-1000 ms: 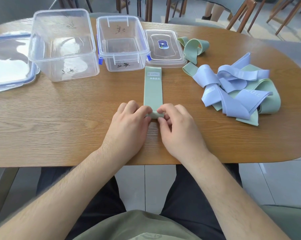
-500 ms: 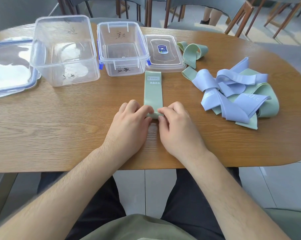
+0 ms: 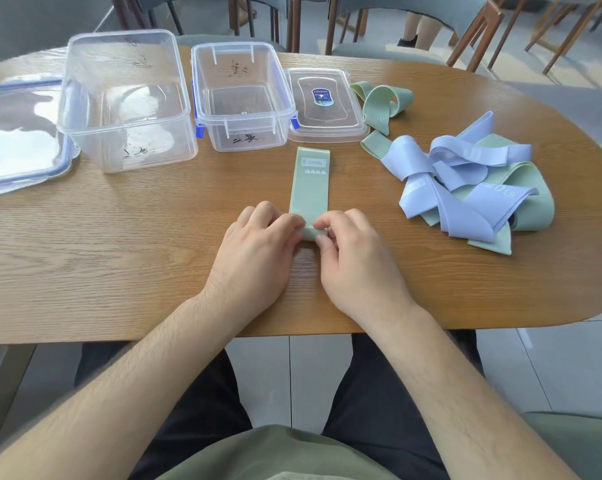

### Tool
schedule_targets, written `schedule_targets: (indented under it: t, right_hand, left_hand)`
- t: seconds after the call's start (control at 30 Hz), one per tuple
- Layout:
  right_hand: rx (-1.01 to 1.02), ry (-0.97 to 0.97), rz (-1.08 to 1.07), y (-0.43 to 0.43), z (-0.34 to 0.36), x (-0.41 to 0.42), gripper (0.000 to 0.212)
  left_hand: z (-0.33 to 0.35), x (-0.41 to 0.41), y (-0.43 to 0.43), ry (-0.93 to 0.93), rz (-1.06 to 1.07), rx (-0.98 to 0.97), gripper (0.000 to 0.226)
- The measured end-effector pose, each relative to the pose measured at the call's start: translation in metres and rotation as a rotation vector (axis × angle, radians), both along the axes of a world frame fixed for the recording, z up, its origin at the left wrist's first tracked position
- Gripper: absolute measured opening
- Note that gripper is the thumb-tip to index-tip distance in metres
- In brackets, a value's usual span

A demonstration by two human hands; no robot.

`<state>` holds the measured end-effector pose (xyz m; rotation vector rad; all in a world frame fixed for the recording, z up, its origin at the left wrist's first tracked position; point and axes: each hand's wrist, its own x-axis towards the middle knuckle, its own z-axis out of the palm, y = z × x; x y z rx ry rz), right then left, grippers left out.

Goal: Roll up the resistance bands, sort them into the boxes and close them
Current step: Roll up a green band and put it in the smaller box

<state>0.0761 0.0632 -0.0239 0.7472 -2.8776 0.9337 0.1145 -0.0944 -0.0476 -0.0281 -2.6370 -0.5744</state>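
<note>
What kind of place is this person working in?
Probably a dining room or canteen; which one is unclear. An oval wooden table, several cushioned chairs with wooden legs behind it, and a pale tiled floor suggest it.

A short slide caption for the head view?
Left hand and right hand roll a green band before the large box and small box.

The only camera (worn on the head) looks forward and down, close to the table (image 3: 119, 271); the fingers (image 3: 289, 223) sit near mid-frame, chairs (image 3: 413, 12) far beyond them.
</note>
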Motion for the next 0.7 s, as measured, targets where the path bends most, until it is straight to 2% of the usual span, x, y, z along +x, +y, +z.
schedule_targets:
  t: [0.2, 0.33, 0.7]
  right_hand:
    - [0.035, -0.024, -0.031, -0.0037, 0.0001, -0.0036, 0.022]
    - [0.074, -0.023, -0.024, -0.0019, 0.0007, -0.0015, 0.024]
    - [0.079, -0.017, -0.007, -0.0016, 0.0018, -0.0059, 0.03]
  left_hand:
    - [0.0027, 0.0001, -0.0022, -0.079, -0.046, 0.072, 0.027]
    - [0.0, -0.0024, -0.003, -0.041, -0.061, 0.052, 0.02]
    - [0.0005, -0.0048, -0.0006, -0.015, -0.04, 0.067, 0.02]
